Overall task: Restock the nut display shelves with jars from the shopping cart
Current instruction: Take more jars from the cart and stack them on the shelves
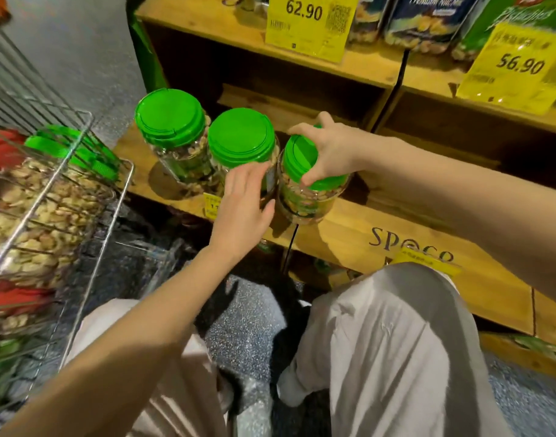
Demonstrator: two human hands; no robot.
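Observation:
Three clear nut jars with green lids stand in a row on the low wooden shelf (pixel 349 225). My right hand (pixel 328 151) grips the green lid of the right jar (pixel 305 197) from above. My left hand (pixel 243 205) lies with straight fingers against the front of the middle jar (pixel 240 135). The left jar (pixel 171 119) stands free, touched by neither hand. At the left, the wire shopping cart (pixel 81 190) holds more green-lidded nut jars (pixel 46 197).
Above is a second wooden shelf (pixel 374 63) with blue and green nut packs and yellow price tags 62.90 (pixel 305 11) and 56.90 (pixel 519 64). The shelf bay behind the three jars is dark and deep. My knees in light trousers (pixel 387 342) are close below the shelf.

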